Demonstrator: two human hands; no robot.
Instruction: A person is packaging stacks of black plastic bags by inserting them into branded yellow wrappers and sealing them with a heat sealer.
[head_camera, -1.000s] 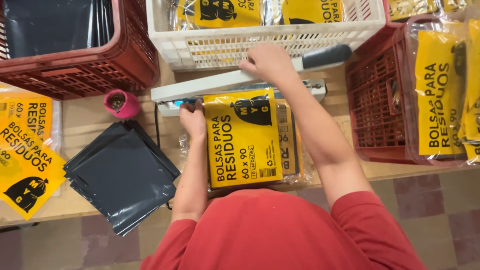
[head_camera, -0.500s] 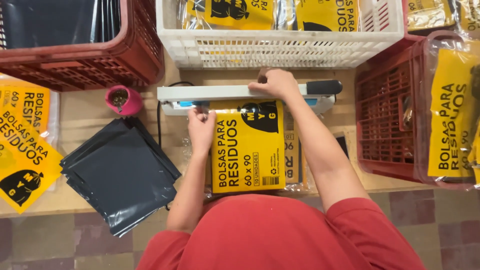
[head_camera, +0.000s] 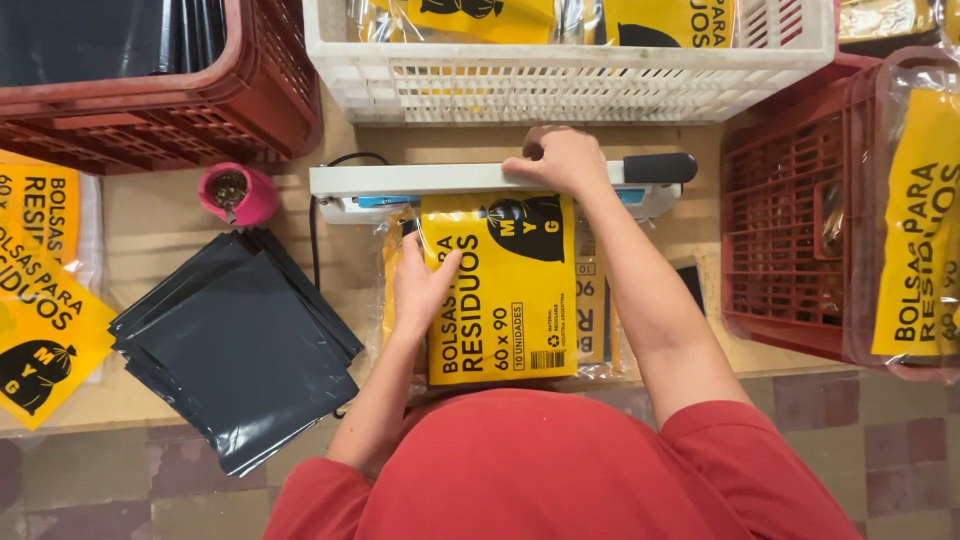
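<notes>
A white heat sealer (head_camera: 420, 180) with a black handle lies across the wooden table, its arm lowered. My right hand (head_camera: 560, 160) presses down on the sealer's arm near the handle. A clear packet with a yellow label (head_camera: 510, 300) lies in front of me, its top edge under the sealer arm. My left hand (head_camera: 425, 285) lies flat on the packet's left side, fingers apart, holding it in place. More labelled packets lie under it.
A stack of folded black bags (head_camera: 240, 345) lies to the left, a pink cup (head_camera: 235, 195) behind it. Yellow labels (head_camera: 40, 300) sit at the far left. A red crate (head_camera: 150, 90), a white crate (head_camera: 570, 70) and another red crate (head_camera: 790, 230) hold bags and packets.
My right hand has pushed the sealer arm down from raised to flat on the packet's top edge. The packet slid further under the sealer, and my left hand moved onto it.
</notes>
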